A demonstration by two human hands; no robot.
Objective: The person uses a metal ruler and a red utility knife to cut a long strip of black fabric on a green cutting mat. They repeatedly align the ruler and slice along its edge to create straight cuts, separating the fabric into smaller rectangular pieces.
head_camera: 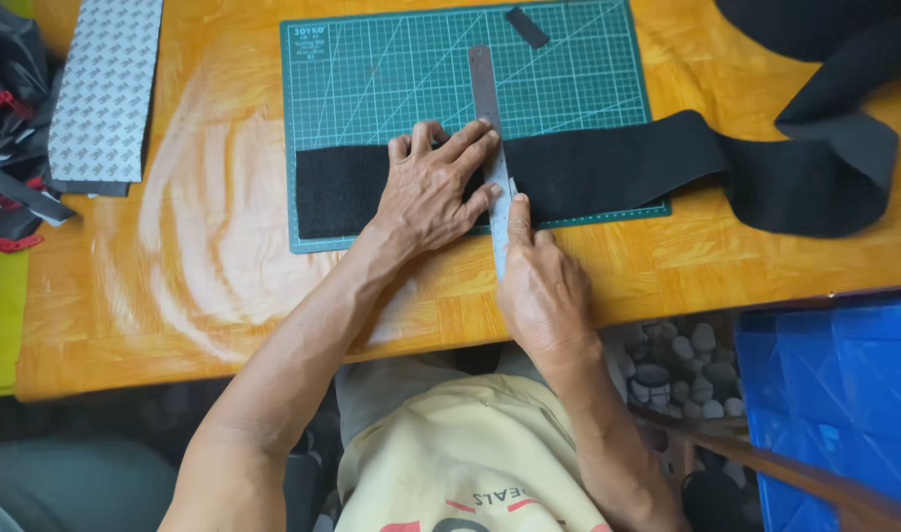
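Observation:
A wide black strap (608,167) lies across a green cutting mat (391,69) on an orange wooden table (204,276). A steel ruler (486,94) stands across the strap, reaching toward me. My left hand (433,187) lies flat with fingers spread, pressing the strap and the ruler's left edge. My right hand (539,281) is at the ruler's right edge near the mat's front border, index finger stretched forward along a thin blade (514,189) that it grips; most of that tool is hidden under the hand.
A small black offcut (526,27) lies at the mat's far edge. A grey patterned sheet (104,84) and dark bags (7,128) sit at the left. The strap's excess folds in a heap (825,158) at right. A blue bag (844,394) stands beside the table.

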